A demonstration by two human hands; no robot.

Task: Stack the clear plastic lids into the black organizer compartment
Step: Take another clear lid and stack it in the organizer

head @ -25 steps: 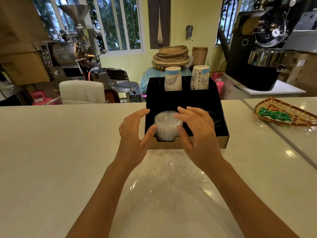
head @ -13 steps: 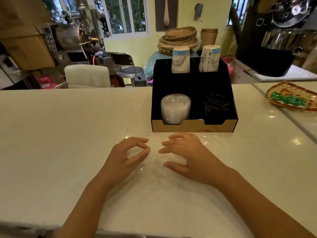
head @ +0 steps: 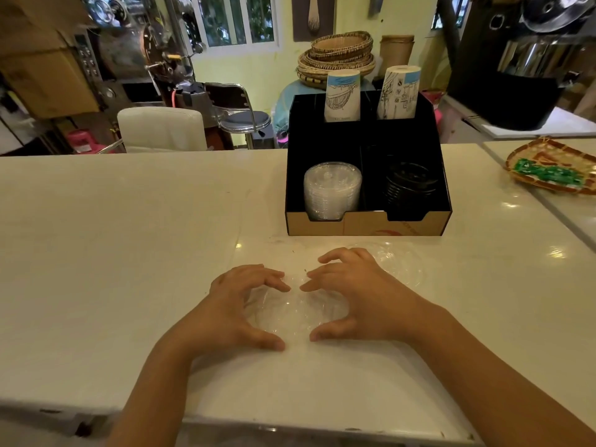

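A black organizer point(head: 367, 150) stands on the white counter, straight ahead of me. Its front left compartment holds a stack of clear plastic lids point(head: 332, 190). More clear lids point(head: 292, 309) lie loose on the counter near me. My left hand point(head: 237, 309) and my right hand point(head: 358, 296) curve around these loose lids from either side, fingertips and thumbs nearly meeting. Whether the hands squeeze the lids or only rest on them is hard to tell. Another clear lid point(head: 403, 262) lies flat just right of my right hand.
Black lids point(head: 409, 185) fill the organizer's front right compartment, and two paper cup stacks point(head: 343, 96) stand in its back slots. A woven tray point(head: 554, 167) with green packets sits at the far right. The counter's near edge point(head: 290, 429) runs just below my forearms.
Both hands left the stack in the organizer and drew back toward me. They now close around loose lids on the counter.
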